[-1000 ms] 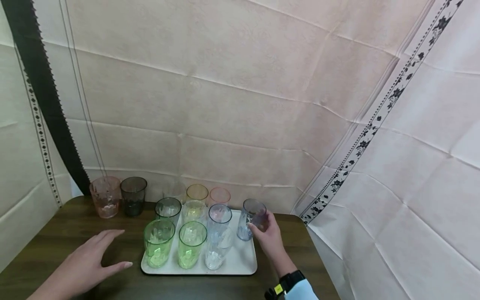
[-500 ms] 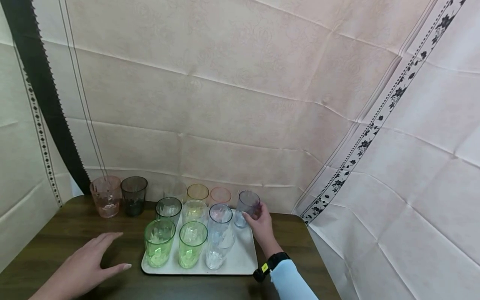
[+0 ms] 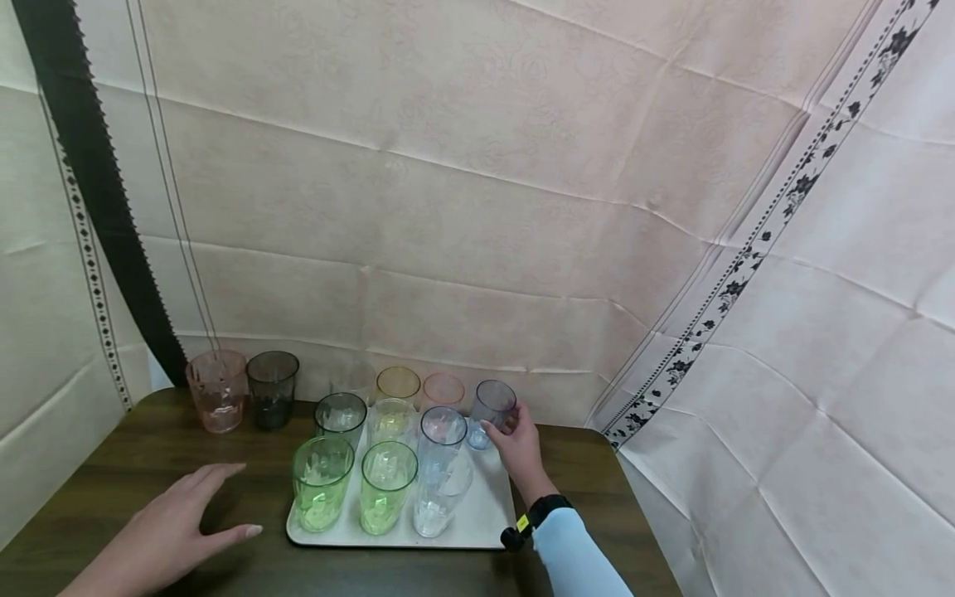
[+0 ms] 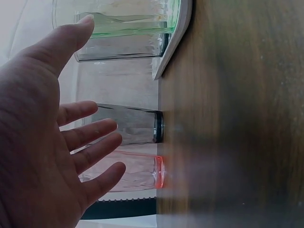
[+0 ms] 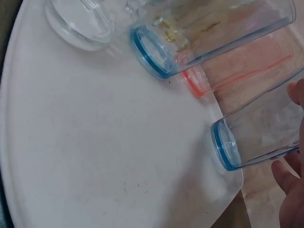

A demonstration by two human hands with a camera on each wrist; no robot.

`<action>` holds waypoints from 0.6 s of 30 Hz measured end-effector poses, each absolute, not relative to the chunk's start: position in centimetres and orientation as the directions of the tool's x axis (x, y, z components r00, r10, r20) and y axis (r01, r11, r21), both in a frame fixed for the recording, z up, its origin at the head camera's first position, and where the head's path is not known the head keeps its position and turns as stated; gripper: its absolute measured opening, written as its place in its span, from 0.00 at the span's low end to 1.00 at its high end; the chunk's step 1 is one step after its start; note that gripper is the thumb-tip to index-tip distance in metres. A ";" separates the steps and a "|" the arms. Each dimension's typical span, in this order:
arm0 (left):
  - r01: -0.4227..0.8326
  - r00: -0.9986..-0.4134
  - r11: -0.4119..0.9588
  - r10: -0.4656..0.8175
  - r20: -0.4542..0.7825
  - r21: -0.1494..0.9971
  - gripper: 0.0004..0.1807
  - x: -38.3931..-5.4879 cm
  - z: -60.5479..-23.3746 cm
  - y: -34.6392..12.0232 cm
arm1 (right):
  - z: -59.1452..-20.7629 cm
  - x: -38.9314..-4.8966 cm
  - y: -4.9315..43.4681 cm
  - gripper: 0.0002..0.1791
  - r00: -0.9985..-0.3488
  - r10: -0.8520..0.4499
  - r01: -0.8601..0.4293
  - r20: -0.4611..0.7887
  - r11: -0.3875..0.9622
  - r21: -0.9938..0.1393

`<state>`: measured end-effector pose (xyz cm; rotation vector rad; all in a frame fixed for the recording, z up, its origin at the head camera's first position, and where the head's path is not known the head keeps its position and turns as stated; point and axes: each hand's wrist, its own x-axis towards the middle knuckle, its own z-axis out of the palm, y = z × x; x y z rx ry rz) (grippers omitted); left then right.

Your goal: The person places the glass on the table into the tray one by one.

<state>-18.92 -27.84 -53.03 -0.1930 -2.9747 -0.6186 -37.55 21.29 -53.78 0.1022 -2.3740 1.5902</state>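
At the back right of the white tray, my right hand grips a blue-tinted drinking glass, thumb on one side and fingers on the other. In the right wrist view its blue base is upright at the tray's corner; whether it touches the tray I cannot tell. Left of it on the tray are another blue glass, a pink one and an amber-rimmed one. Two green glasses and a clear glass stand at the front. My left hand hovers left of the tray, fingers spread, holding nothing.
A pink tumbler and a smoky grey tumbler stand on the wooden table at the back left. A grey-rimmed glass stands on the tray's left. Hanging cloth closes off the table's back and sides.
My right hand has carried the blue glass back and slightly left, then lowered it a little at the tray's rear right. My left hand has stayed nearly still.
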 end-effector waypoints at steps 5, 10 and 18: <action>0.146 -0.987 0.908 0.105 0.124 0.393 0.66 -18.9 -53.1 -27.7 | -54.2 -38.0 21.3 0.42 -0.960 0.076 -0.216 0.268 0.408 -0.887; 0.159 -0.983 0.904 0.110 0.145 0.397 0.65 -18.9 -53.2 -27.6 | -54.6 -38.2 21.2 0.43 -0.964 0.066 -0.206 0.256 0.422 -0.883; 0.151 -0.986 0.903 0.107 0.130 0.403 0.65 -18.8 -53.2 -27.8 | -54.7 -38.2 21.1 0.44 -0.968 0.062 -0.192 0.243 0.438 -0.878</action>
